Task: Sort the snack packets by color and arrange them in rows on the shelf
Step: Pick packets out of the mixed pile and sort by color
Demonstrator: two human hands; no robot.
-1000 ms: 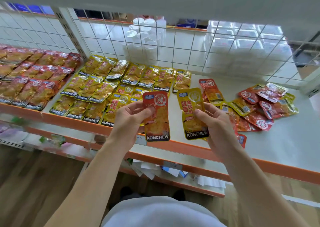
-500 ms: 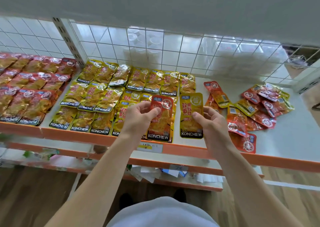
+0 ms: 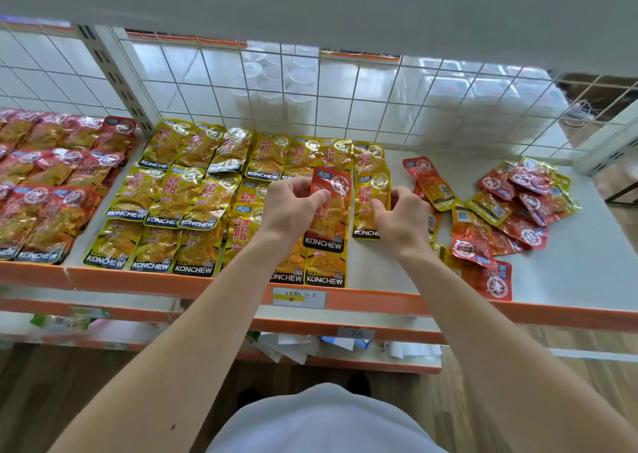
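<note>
- Closest to me, the orange front lip point(image 3: 138, 280) of the shelf point(image 3: 569, 280) runs under both forearms. A strip of bare white shelf shows just inside it, below the right hand point(image 3: 404, 221).
- The left hand point(image 3: 293, 211) has its fingers point(image 3: 319, 198) curled and pinching a red packet point(image 3: 328, 221) near its top left corner. The packet's long axis runs front to back, with the label end toward the lip. It sits over the right end of the yellow rows point(image 3: 193, 193), and I cannot tell whether it is touching them.
- Just beside it, the right hand's fingers point(image 3: 379, 209) are clamped on the right edge of a yellow packet point(image 3: 371, 200). It lies the same way, in line with the last yellow column.
- To my eye the yellow packet goes down almost where it is, and the right hand is the nearer one, with open shelf in front of it.
- The red packet has farther to go. The red rows point(image 3: 51, 183) lie well to the left, past the whole yellow block, on the left hand's side.
- To the right of the right hand is the unsorted pile point(image 3: 511, 211), red and yellow mixed.
- Farthest back, the wire grid point(image 3: 345, 107) closes off the rear of the shelf.
</note>
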